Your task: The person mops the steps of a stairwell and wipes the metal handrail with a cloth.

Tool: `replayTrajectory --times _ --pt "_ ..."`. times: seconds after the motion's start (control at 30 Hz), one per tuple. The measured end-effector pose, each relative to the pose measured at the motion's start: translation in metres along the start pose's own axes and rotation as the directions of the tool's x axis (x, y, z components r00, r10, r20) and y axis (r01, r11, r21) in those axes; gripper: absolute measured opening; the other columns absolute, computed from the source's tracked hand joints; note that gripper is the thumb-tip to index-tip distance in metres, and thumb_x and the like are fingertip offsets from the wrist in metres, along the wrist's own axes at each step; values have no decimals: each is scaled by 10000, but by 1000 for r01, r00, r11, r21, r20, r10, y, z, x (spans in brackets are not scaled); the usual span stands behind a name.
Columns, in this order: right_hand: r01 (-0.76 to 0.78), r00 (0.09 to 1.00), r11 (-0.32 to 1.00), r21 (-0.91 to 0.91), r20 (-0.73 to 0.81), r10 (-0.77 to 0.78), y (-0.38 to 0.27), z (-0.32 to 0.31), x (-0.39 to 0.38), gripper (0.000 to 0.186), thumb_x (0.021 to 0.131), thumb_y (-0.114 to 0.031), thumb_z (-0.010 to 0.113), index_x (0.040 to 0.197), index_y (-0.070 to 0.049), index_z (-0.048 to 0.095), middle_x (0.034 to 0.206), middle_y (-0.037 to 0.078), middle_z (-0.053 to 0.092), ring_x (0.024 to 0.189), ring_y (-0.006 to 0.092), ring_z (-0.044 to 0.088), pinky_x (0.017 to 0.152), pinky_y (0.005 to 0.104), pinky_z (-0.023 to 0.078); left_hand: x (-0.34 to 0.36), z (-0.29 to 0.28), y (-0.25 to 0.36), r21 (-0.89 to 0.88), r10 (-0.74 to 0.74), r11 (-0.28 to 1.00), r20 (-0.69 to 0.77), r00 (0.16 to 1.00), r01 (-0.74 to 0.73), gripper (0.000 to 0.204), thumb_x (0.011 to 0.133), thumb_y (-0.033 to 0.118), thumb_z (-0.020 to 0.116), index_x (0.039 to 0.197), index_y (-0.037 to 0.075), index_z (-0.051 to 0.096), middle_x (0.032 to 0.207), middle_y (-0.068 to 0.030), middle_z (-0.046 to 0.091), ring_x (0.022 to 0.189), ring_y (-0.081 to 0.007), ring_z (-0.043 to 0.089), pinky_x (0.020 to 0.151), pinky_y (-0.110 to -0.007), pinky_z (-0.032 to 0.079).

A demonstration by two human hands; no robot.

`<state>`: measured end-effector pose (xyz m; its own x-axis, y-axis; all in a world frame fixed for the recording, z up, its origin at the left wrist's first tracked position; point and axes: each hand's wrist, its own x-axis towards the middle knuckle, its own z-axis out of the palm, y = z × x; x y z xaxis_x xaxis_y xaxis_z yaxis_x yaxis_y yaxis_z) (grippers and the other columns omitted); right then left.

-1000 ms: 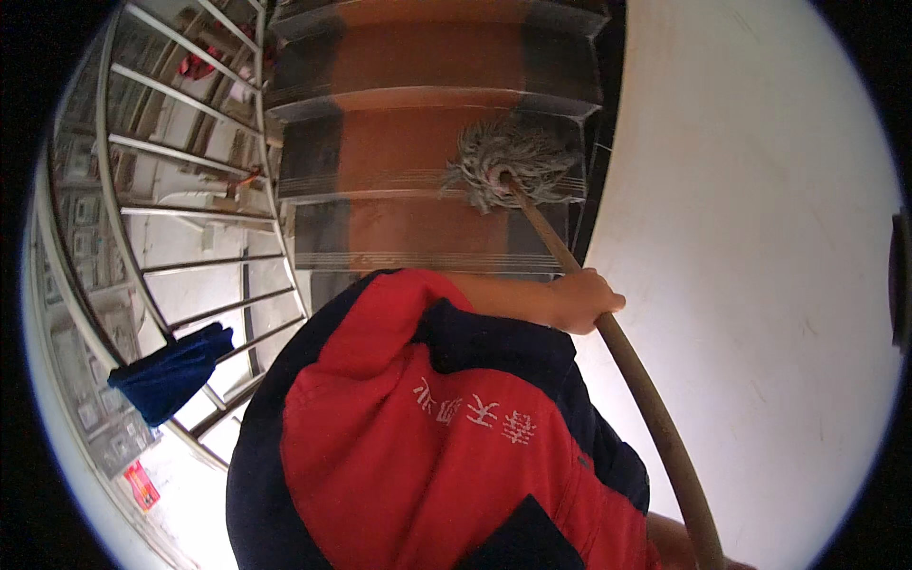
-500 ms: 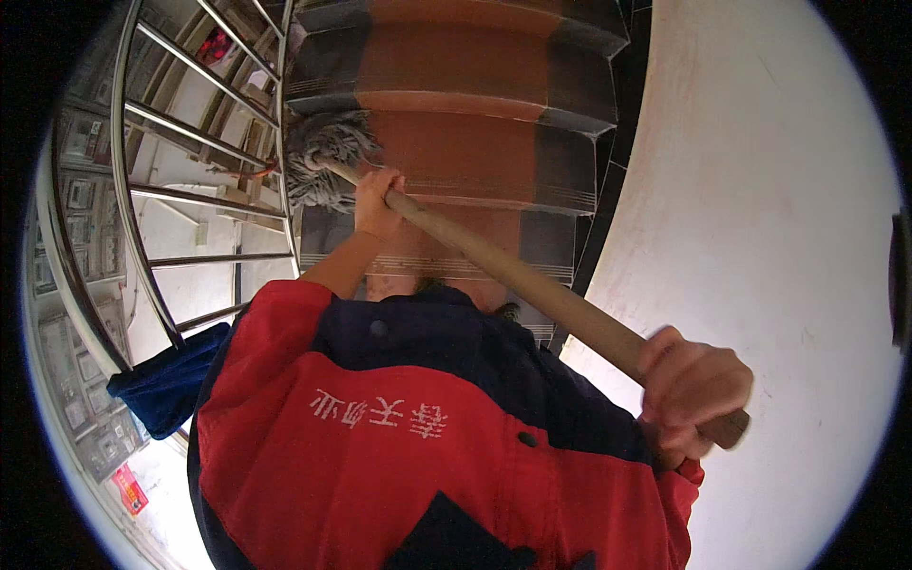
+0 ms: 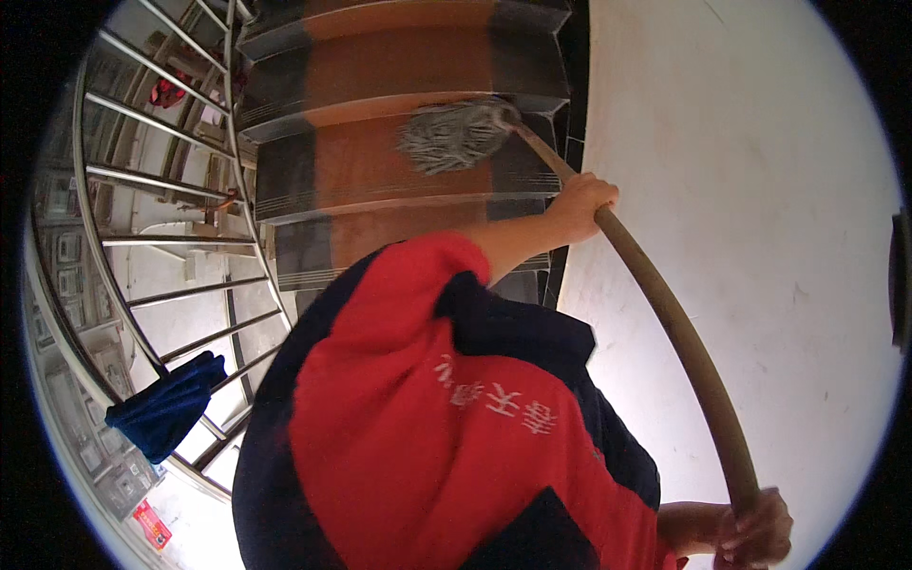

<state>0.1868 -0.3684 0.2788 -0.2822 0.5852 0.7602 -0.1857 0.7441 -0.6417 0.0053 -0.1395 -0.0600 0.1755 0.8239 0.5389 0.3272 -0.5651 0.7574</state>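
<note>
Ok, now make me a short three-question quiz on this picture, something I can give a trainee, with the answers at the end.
1. True or false: the left hand grips the mop handle closer to the mop head than the right hand does.

2. What hangs over the metal railing?
a) a yellow bucket
b) a blue cloth
c) a white rope

3. Fill in the colour: the stairs have dark sides and a ____ middle band.

Key: 1 true; 2 b; 3 reddish-brown.
</note>
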Motion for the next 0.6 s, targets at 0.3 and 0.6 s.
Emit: replayTrajectory --times 0.3,0.6 --pt "207 970 977 52 -142 -198 -26 -10 23 325 915 -276 473 1190 -102 458 491 -88 456 420 6 453 513 187 461 -18 42 67 -104 34 994 581 813 32 142 660 31 615 765 70 528 707 -156 578 757 -362 587 706 -488 411" --pt "83 973 960 266 -230 -21 64 -36 31 152 825 -191 545 862 -101 428 451 -105 432 396 29 424 621 243 409 -102 -142 13 327 -283 922 198 938 209 241 587 143 659 791 91 540 748 -134 586 803 -380 579 724 -477 418"
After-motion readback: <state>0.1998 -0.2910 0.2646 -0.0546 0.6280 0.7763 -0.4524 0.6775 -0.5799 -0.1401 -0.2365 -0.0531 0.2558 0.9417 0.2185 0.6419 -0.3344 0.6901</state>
